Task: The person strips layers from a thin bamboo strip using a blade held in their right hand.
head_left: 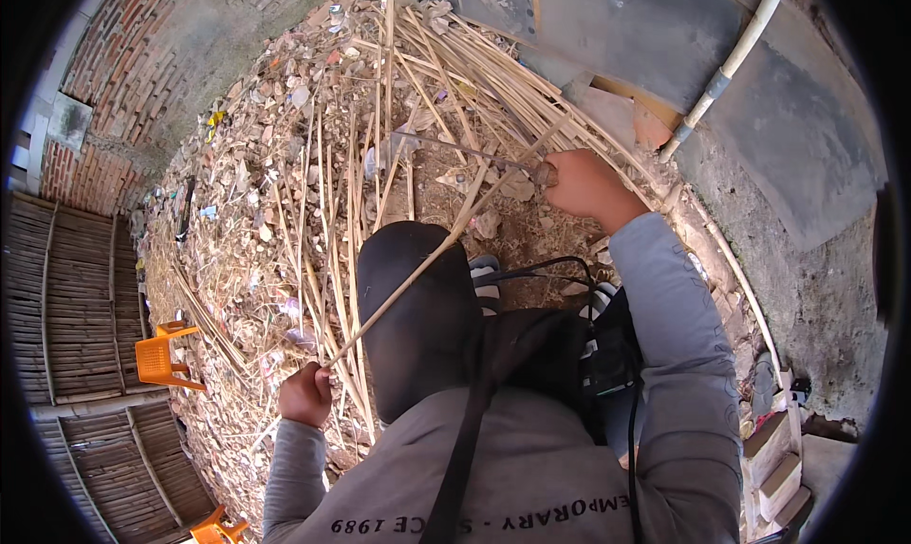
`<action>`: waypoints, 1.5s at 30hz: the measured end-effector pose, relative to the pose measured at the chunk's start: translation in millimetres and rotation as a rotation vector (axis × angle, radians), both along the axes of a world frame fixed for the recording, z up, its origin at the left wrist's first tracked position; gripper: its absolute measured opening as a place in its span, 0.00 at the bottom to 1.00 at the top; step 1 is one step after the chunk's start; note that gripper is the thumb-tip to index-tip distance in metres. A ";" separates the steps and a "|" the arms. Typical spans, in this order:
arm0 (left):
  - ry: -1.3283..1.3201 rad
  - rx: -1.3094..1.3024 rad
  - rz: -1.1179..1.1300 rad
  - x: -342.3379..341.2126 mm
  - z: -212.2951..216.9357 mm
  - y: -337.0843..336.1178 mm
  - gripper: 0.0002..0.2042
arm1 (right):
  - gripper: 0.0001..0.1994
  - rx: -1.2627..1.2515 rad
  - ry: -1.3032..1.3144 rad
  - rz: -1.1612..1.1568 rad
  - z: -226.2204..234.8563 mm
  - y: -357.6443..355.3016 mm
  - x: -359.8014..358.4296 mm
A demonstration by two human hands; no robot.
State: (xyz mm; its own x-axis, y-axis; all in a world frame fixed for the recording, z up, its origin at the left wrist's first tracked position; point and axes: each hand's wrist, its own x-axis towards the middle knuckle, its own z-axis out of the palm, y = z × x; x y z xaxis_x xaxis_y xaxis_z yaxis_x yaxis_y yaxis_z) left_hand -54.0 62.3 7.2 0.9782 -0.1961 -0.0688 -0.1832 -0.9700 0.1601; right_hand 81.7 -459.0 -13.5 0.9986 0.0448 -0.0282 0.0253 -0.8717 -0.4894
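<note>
My left hand [306, 394] is closed around the near end of a long, thin bamboo strip [399, 295]. The strip slants up to the right, across my dark-clad knee. In my right hand [590, 185], fingers wrapped, is the handle of a long-bladed knife [463, 149]. Its thin dark blade points left and crosses the strip near the strip's far part; whether they touch I cannot tell. Several loose bamboo strips [329, 226] lie on the ground to the left of my knee. A thicker pile of bamboo strips [498, 70] stretches along the far right.
Dry leaves and litter [256, 165] cover the ground. An orange plastic chair [159, 359] stands at the left by a woven bamboo wall [85, 297]. A pale pipe [731, 68] leans along grey sheets [626, 22] at the right. A black bag [607, 354] hangs at my right side.
</note>
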 end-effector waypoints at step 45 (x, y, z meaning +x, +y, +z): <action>0.139 -0.198 -0.073 6.6 -19.7 9.7 0.21 | 0.13 0.113 -0.089 0.046 0.2 16.3 2.3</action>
